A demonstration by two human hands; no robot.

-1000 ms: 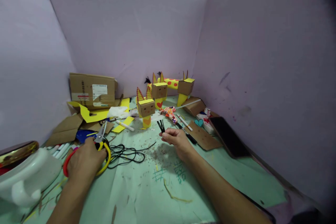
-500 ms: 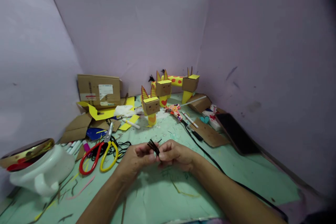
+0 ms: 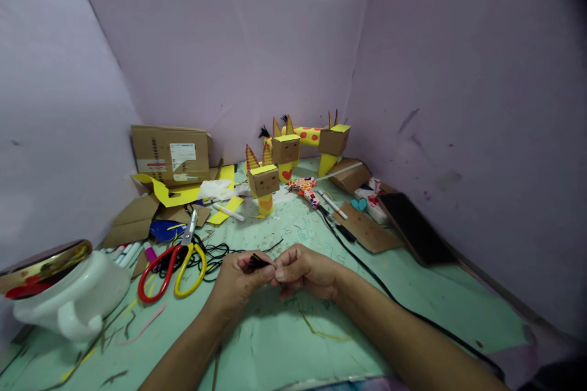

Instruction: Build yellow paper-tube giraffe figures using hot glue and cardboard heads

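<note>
My left hand and my right hand meet low over the green table, both pinched on a small bundle of short black cord pieces. The bundle lies sideways between the fingertips. Red-and-yellow scissors rest on the table left of my left hand, on a tangle of black cord.
Three cardboard box figures with yellow parts stand at the back. A cardboard box, yellow paper scraps and markers lie at the left, a white jug at the near left. A black phone, cardboard pieces and a black cable sit on the right.
My left hand let go of the scissors and came over to my right hand. Both hands drew nearer with the black bundle, which tipped from upright to sideways.
</note>
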